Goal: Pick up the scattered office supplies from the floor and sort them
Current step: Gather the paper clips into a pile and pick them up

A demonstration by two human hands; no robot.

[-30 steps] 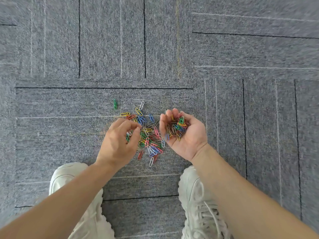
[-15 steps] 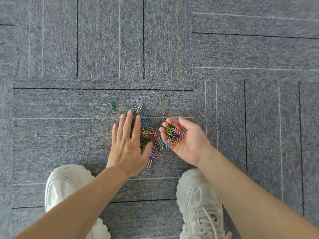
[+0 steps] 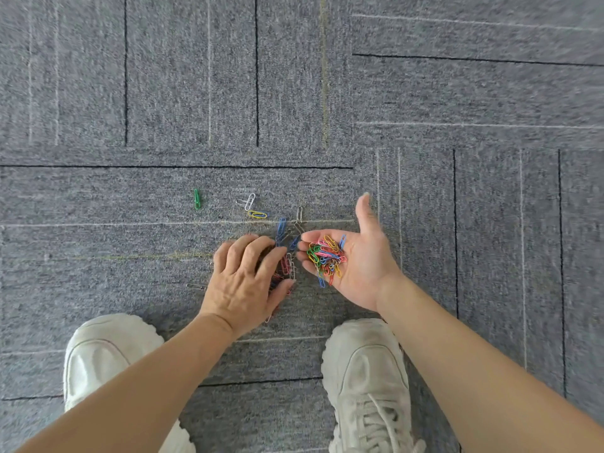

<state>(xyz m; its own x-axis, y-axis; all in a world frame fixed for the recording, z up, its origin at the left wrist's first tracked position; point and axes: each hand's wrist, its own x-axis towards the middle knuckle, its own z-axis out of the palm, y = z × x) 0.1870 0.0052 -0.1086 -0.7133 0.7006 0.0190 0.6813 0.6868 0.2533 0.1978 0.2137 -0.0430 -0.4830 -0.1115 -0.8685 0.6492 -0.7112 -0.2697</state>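
Note:
Coloured paper clips lie on the grey carpet. My left hand [image 3: 242,282] is palm down over the floor pile [image 3: 286,264], its fingers and thumb curled round a bunch of clips and hiding most of them. My right hand [image 3: 366,266] is palm up just to the right, fingers relaxed and thumb stretched out, carrying a heap of clips [image 3: 327,256] in its palm. Loose clips lie farther out: a green one [image 3: 196,199], a white one [image 3: 248,201], a yellow one [image 3: 257,214], a blue one [image 3: 280,227] and a silver one [image 3: 299,214].
My two white shoes [image 3: 108,358] [image 3: 369,380] stand on the carpet just below the hands. A grey clip [image 3: 196,286] lies left of my left hand. Carpet tiles [image 3: 163,93] with dark seams stretch all around.
My left hand went from lying flat on the pile to curling its fingers round clips. My right hand opened out wider, thumb spread, with the heap still in its palm.

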